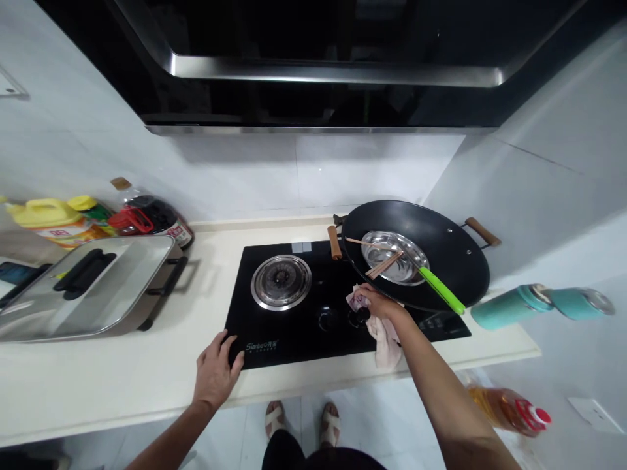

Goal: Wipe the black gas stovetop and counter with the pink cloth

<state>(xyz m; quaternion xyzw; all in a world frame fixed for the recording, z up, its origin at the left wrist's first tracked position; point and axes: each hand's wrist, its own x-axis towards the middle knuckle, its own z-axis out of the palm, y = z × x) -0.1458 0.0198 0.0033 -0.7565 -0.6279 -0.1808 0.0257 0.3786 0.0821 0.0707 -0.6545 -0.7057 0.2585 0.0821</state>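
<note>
My right hand point(376, 303) is closed around a pinkish cloth point(385, 343), which trails down over the front edge of the black gas stove point(298, 336). It presses on the glass near the control knobs, just in front of the wok. Fingers spread, my left hand point(218, 367) rests at the stove's front left corner, touching the counter and the stove edge. A black wok point(455, 267) with wooden handles sits over the right side of the stove. Inside it lie a shiny metal bowl point(416, 253), wooden chopsticks point(385, 266) and a utensil with a green handle point(441, 290).
A round burner point(281, 282) shows at left on the stove. An electric pan with a glass lid point(122, 287) stands on the left counter, bottles point(161, 219) behind it. Teal flask point(512, 307) stands right; an oil bottle point(509, 408) is below. The range hood point(323, 98) hangs overhead.
</note>
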